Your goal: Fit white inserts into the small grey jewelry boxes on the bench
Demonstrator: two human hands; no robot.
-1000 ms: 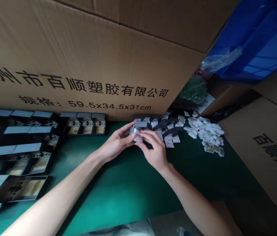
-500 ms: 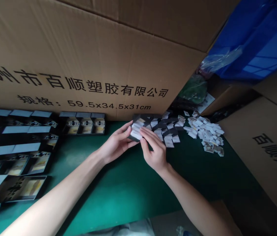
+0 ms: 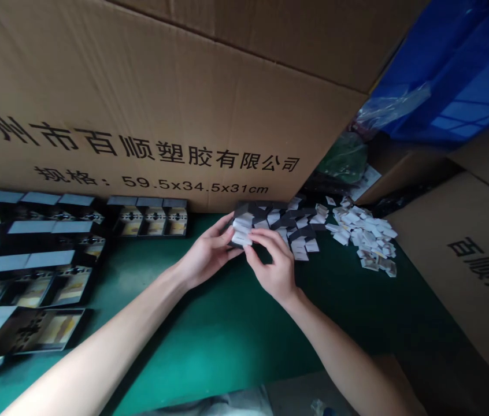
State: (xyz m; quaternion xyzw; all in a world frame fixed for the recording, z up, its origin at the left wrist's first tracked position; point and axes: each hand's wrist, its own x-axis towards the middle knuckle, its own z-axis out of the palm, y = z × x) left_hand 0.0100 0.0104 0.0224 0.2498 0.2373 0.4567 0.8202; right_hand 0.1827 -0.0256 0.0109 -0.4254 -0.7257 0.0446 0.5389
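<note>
Head view: the left hand (image 3: 204, 257) gripped a case (image 3: 241, 238) from its left side, thumb above and fingers curled under, apparently to steady it with its white part exposed. The right hand's (image 3: 276, 267) thumb and fingertips stood slightly parted at the case's right edge; whether they pinched it, I couldn't tell. Dark cases (image 3: 299, 232) lay just beyond and white pieces (image 3: 368, 231) farther right, probably for short reaches. One carton (image 3: 184, 110) walled off the back, another (image 3: 474, 277) the right; bare table (image 3: 210, 346) opened nearward and left, up to the open boxes (image 3: 155, 228).
</note>
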